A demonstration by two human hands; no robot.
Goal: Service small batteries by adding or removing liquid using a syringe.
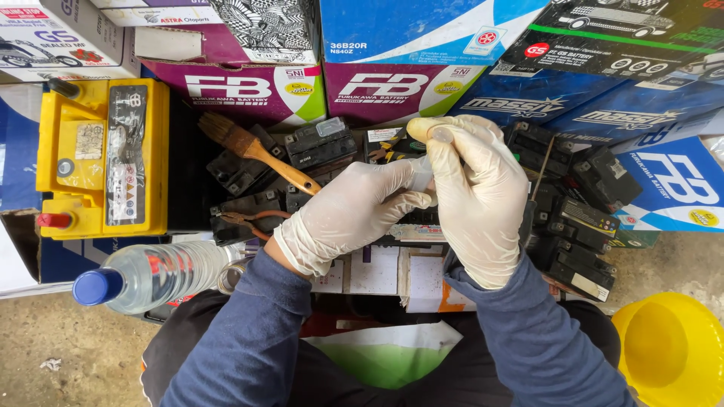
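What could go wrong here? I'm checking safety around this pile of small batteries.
1. The left hand and right hand pinch a small clear piece above the small black batteries; if it slips, it may vanish among them.
2. The clear bottle lies on its side near the left elbow and might roll.
3. The paintbrush rests loosely on the pile and could slide off.

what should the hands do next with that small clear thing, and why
Probably steady the small clear piece with the left hand while the right hand works it loose. Both gloved hands pinch it together above the small black batteries; what it is stays unclear.
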